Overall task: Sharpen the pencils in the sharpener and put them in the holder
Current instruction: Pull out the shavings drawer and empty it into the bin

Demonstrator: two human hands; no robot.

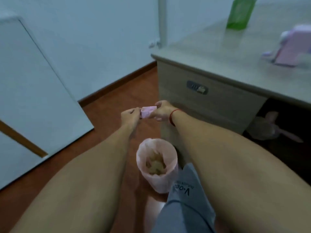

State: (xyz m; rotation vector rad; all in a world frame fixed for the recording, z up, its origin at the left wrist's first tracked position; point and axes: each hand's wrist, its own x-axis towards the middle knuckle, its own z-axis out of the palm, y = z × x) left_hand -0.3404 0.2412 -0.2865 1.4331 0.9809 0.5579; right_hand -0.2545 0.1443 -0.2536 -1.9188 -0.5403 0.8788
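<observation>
A small pink shavings tray [147,111] is held out in the air over the floor, beyond a waste bin. My left hand [130,116] pinches its left end and my right hand [162,111], with a red string at the wrist, grips its right end. The pink crank sharpener [288,47] stands on the desk [218,52] at the far right, away from both hands. No pencil or holder is in view.
A bin lined with a pink bag [157,163] holding shavings stands on the red-brown floor below my arms. The desk's drawer front with a lock [197,87] is right of my hands. A green card [239,13] stands at the desk's back. A white panel leans at left.
</observation>
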